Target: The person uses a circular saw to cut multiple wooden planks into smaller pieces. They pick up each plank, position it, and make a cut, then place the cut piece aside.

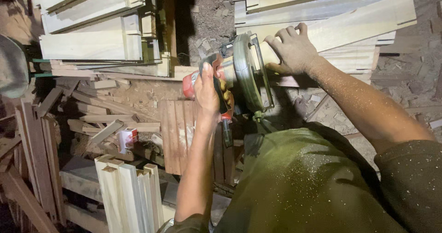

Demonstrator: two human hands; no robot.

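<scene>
A red and grey circular saw sits at the middle of the view, its round blade guard upright. My left hand grips the saw's handle from below. My right hand presses flat on a pale wooden plank just right of the blade guard. That plank lies on a stack of similar light planks with notched ends. Sawdust covers my forearms and my green clothing.
More pale notched planks are stacked at the upper left. Another bundle stands at the lower left. Dark wood offcuts and scraps litter the left side, with a small red and white object among them. Sawdust covers the ground.
</scene>
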